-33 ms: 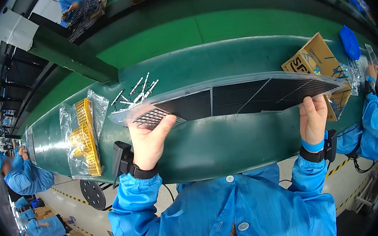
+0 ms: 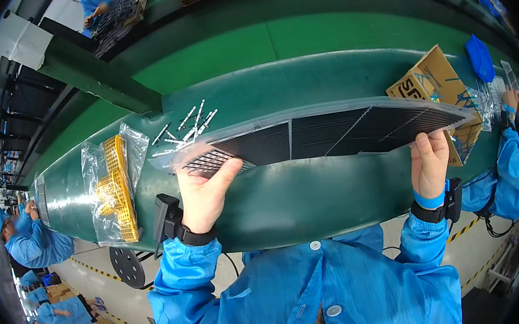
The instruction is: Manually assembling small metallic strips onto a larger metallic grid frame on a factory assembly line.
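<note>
Hands in blue sleeves reach forward from the lower edge, each with a black wrist strap. Your left hand point(image 2: 206, 189) grips the left end of a long black slatted panel point(image 2: 332, 133), thumb angled up over its near edge and fingers curled out of sight beneath. Your right hand point(image 2: 429, 161) pinches the right end, fingers folded over the near edge.

You hold the panel just above the green conveyor belt point(image 2: 313, 200). Its long axis runs left to right across your body, nearly level, with the slatted face turned upward, inside a clear film wrap.

Small white pins point(image 2: 184, 128) lie scattered on the belt just behind the panel's left end. A bagged yellow grid part point(image 2: 115, 188) lies further left. A cardboard box point(image 2: 430, 80) sits behind the right end.
</note>
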